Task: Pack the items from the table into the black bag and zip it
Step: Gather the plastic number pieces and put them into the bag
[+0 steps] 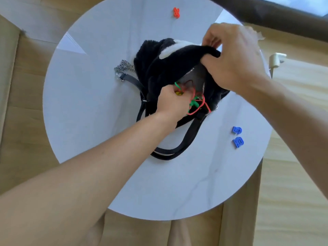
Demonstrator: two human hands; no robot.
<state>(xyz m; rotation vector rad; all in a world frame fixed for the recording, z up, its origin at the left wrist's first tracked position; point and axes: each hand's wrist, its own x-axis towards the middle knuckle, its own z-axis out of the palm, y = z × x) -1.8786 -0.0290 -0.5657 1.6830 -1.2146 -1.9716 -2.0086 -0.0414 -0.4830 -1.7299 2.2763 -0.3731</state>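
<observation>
A fuzzy black bag [154, 68] with white patches lies in the middle of the round white table [88, 103], its zipper open. My right hand [234, 59] grips the far edge of the opening and holds it up. At the mouth of the bag, my left hand [172, 103] is closed on a tangle of red and green cords [197, 103] with something yellow among them. Two blue clips [237, 136] lie on the table to the right. An orange clip [176, 12] lies near the far edge.
The bag's black strap [179, 148] loops toward me and its metal chain [123, 67] lies to the left. Wooden floor surrounds the table. A dark beam crosses the top right corner.
</observation>
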